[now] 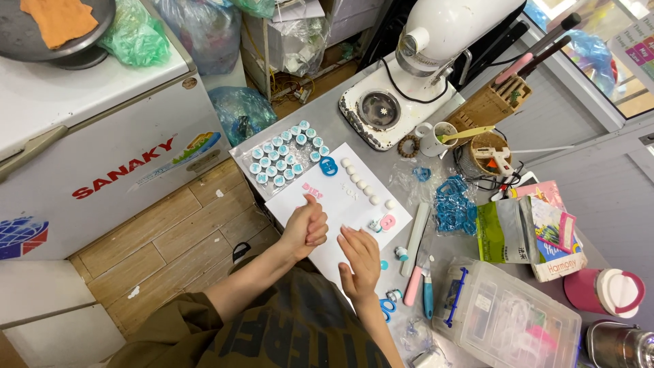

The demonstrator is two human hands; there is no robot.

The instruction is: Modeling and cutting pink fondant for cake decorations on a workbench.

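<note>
From the head camera I look down on my two bare hands over a white rectangular work mat [354, 204] laid on the grey steel table [340, 116]. My left hand [306, 228] is curled into a loose fist with the thumb up, resting on the mat just below a small patch of pink cut-out letters [313, 191]; whether anything sits inside the fist I cannot tell. My right hand [360, 259] lies flat and empty, fingers stretched, pressing the mat near a small pink round stamp cutter [387, 222]. A curved row of little white clay balls [364, 182] runs above it, and a tray of white-and-teal round letter stamps [286, 155] stands at the mat's far corner beside a blue oval cutter [328, 165]. A white rolling pin [415, 238] lies just off the mat to the right. I judge the work goes best with the flat palm steadying the mat while the other hand works close to the letters, well apart from the balls.
</note>
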